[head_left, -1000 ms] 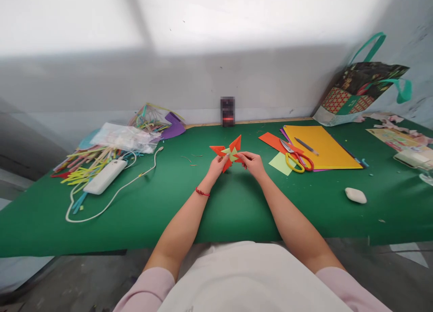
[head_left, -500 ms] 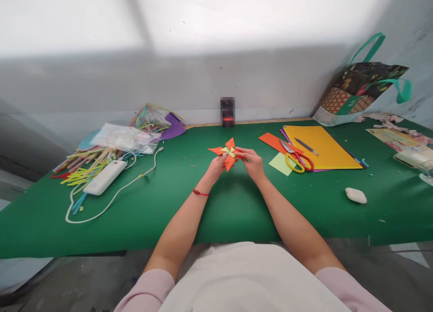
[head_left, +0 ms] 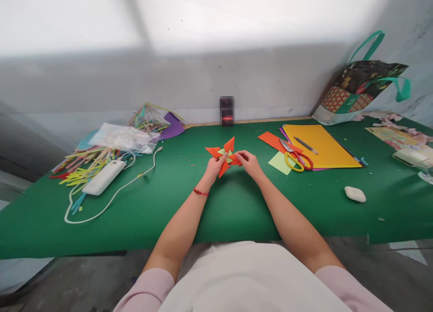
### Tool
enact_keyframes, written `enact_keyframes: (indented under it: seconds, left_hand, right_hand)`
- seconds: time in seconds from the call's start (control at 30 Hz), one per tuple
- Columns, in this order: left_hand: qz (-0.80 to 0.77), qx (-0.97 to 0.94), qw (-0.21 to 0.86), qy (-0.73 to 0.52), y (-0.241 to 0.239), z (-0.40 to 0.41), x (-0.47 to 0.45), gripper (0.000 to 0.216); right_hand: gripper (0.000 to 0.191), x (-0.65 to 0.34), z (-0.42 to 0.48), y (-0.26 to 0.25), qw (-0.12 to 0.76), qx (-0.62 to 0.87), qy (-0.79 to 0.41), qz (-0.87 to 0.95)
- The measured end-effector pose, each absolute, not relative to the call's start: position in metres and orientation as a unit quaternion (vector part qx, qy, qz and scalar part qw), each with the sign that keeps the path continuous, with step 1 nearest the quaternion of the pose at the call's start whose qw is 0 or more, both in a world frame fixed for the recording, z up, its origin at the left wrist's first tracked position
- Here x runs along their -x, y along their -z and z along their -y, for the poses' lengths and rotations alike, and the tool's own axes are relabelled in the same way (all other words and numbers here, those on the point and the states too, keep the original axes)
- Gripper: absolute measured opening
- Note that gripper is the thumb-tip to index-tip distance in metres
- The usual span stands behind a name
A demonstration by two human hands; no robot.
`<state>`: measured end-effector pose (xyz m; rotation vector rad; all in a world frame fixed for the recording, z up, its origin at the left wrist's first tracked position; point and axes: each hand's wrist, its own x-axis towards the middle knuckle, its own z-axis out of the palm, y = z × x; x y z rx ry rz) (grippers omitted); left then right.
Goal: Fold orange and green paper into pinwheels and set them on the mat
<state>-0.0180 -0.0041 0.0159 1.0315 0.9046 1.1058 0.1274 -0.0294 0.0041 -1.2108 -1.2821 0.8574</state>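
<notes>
An orange paper pinwheel (head_left: 226,156) with a pale green centre is held just above the green table (head_left: 237,199), in the middle. My left hand (head_left: 212,166), with a red string on its wrist, pinches the pinwheel's left and lower points. My right hand (head_left: 248,162) pinches its right point. Both hands have their fingers closed on the paper.
Scissors (head_left: 293,159) with red and yellow handles lie on a light green square beside orange and yellow paper sheets (head_left: 321,145) with a pencil on them. A white eraser (head_left: 355,194) lies right. A white power bank (head_left: 103,176) with cable, coloured straws and a plastic bag lie left. A patterned bag (head_left: 358,88) stands back right.
The pinwheel has turned a little in my hands and shifted slightly left. Both hands kept their hold on it.
</notes>
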Motion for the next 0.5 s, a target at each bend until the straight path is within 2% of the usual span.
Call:
enact_keyframes:
  seconds: [0.1, 0.3, 0.5]
  left_hand:
    - [-0.411, -0.466, 0.613, -0.487, -0.015, 0.004, 0.018, 0.033]
    - [-0.428, -0.492, 0.59, -0.476, -0.013, 0.002, 0.021, 0.037]
    - [-0.431, -0.495, 0.592, -0.467, -0.015, 0.003, 0.02, 0.036]
  right_hand:
    - [0.035, -0.122, 0.032, -0.005, 0.521, 0.503, -0.426, 0.543]
    - [0.024, -0.119, 0.037, -0.013, 0.47, 0.465, -0.562, 0.498]
    - [0.019, -0.121, 0.038, -0.014, 0.45, 0.462, -0.582, 0.496]
